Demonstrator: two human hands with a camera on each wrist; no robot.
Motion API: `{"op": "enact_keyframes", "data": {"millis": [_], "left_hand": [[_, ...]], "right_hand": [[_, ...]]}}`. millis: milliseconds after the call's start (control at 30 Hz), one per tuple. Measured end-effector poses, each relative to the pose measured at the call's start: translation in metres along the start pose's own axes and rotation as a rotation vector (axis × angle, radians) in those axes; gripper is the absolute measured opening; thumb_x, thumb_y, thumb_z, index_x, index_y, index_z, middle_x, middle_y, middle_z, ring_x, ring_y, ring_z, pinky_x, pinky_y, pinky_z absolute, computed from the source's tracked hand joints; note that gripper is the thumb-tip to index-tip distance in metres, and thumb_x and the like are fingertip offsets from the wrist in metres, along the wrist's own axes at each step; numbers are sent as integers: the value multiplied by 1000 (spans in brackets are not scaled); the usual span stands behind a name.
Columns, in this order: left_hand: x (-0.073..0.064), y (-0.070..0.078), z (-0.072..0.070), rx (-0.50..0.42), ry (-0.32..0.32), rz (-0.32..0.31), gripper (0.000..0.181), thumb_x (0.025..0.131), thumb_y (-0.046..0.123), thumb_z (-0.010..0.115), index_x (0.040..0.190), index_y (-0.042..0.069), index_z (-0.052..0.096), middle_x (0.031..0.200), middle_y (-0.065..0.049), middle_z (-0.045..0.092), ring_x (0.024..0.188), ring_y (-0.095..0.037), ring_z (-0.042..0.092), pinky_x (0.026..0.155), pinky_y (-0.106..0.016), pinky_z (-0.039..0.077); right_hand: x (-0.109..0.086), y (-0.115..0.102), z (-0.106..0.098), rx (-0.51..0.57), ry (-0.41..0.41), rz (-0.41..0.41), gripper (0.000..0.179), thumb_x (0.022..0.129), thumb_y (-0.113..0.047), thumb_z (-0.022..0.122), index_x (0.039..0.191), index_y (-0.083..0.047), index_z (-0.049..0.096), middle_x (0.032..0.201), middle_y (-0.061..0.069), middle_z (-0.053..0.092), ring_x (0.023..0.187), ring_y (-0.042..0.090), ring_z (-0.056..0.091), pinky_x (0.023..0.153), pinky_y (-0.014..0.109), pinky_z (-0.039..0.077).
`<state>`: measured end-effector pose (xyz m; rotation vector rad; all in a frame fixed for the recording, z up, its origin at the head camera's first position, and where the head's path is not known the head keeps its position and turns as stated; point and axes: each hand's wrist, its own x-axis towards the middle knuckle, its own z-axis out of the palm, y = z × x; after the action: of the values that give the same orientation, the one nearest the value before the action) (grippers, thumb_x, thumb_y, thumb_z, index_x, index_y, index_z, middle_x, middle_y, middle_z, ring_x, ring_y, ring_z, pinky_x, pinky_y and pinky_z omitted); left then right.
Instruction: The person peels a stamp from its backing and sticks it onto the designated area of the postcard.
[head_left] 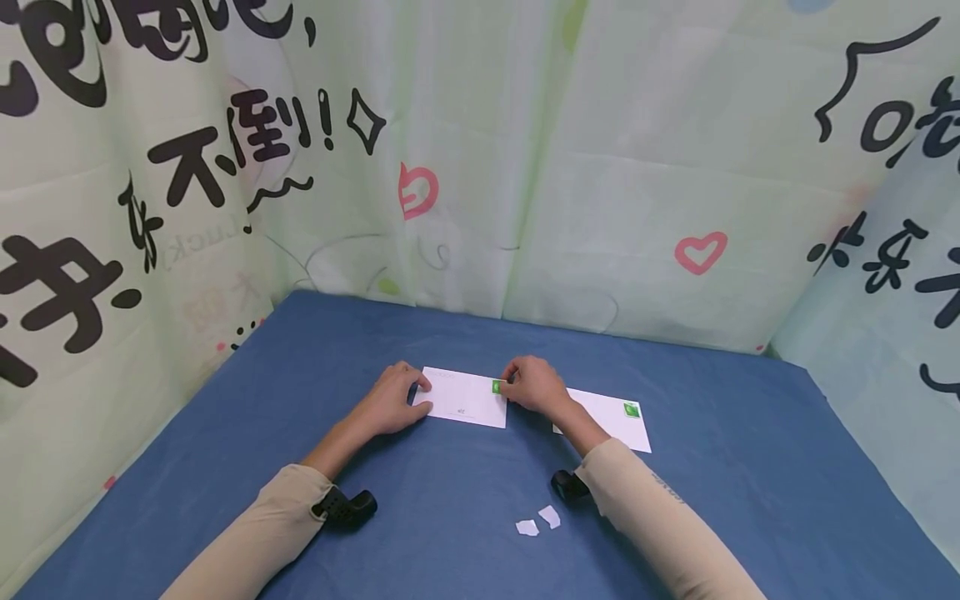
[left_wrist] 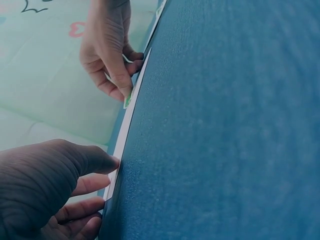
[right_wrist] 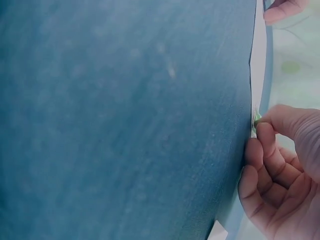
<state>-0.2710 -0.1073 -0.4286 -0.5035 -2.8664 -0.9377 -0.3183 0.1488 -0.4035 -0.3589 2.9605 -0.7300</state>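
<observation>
A white envelope (head_left: 461,398) lies flat on the blue-covered table, with small print along its lower middle. My left hand (head_left: 392,398) rests at its left end, thumb and fingertips touching the paper with the fingers fairly straight. At the envelope's upper right corner, my right hand (head_left: 536,385) pinches a green stamp (head_left: 497,387) between thumb and index finger. The left wrist view shows the stamp (left_wrist: 128,101) at the envelope surface; whether it is fully down on the paper I cannot tell. The fingertips hide part of it.
Partly beneath my right forearm, a second white envelope (head_left: 603,414) bears a green stamp (head_left: 632,409) at its upper right. Two small white paper scraps (head_left: 527,527) lie nearer me. A printed curtain (head_left: 570,192) hangs behind the blue table cover (head_left: 360,333).
</observation>
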Motion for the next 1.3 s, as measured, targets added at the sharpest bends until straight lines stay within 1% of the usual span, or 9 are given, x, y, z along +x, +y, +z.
{"op": "enact_keyframes", "data": {"millis": [133,300,400,600,767,900,1033,1167,1300], "left_hand": [[0,0,1,2,3,-1,20,90,14,76,107,3,72,109,-14,61,107,-32,54,97,-50,46],[0,0,1,1,5,-1,20,90,14,76,106,3,72,109,-14,61,107,-32,54,97,-50,46],[0,0,2,-3,5,2,21,90,14,76,107,3,72,110,-14,61,107,-32,55,98,-50,46],[-1,0,2,-7,3,3,21,90,14,75,107,2,72,110,-14,61,108,-32,54,98,-51,45],[-1,0,2,-6,4,9,21,90,14,75,107,2,71,110,-15,61,108,-33,54,98,-51,45],[-1,-1,1,-7,4,12,21,90,14,75,107,2,72,110,-15,61,109,-33,54,98,-52,45],[-2,-1,1,-7,6,13,21,90,14,75,107,2,72,110,-15,61,108,-33,55,98,-52,45],[-2,-1,1,-5,10,20,21,90,15,76,106,2,72,110,-15,62,107,-33,55,98,-52,45],[-2,0,0,-5,7,20,21,90,15,75,107,2,72,110,-15,62,107,-32,55,98,-51,45]], "right_hand": [[-1,-1,-1,-18,7,7,19,92,-21,73,105,-7,73,71,2,63,60,15,54,54,28,39],[-4,-2,-3,-45,22,-23,20,93,-21,73,107,-7,72,70,2,60,60,15,52,54,29,38],[-7,-2,-5,-56,25,-41,19,94,-21,71,107,-7,73,71,2,60,60,16,53,54,30,40],[-16,-7,-9,-128,27,-99,17,95,-23,70,103,-8,73,83,3,69,65,15,59,59,33,48],[-22,-14,-12,-186,4,-112,21,94,-22,72,108,-6,71,90,7,71,69,18,61,64,37,52],[-26,-19,-11,-227,-20,-113,30,93,-24,75,115,-4,68,99,10,71,79,22,63,74,42,54],[-30,-21,-10,-259,-23,-138,40,93,-27,76,123,-2,65,113,14,69,92,26,64,84,47,53],[-32,-21,-9,-258,-21,-160,49,94,-29,74,131,-1,61,126,17,65,110,31,63,96,50,51],[-33,-21,-10,-231,-37,-189,52,94,-29,75,135,0,60,133,19,61,120,33,60,102,51,48]]}}
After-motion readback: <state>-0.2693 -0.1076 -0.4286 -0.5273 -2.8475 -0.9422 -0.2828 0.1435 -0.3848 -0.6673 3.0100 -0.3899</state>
